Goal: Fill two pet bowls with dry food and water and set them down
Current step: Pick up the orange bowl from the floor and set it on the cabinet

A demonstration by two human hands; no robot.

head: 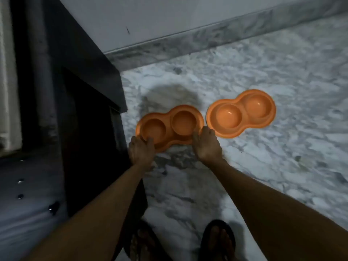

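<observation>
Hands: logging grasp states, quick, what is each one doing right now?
Left hand: gripping the left end of the near bowl.
Right hand: gripping the same bowl's right end.

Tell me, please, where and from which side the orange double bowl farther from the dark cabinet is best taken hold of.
Probably by the flat outer rim of the right-hand double bowl, at its two rounded ends, one hand each, coming from the near side. It lies flat on the marble floor, and the rim juts past the two wells, so fingers can hook under it. Both wells look empty.
</observation>
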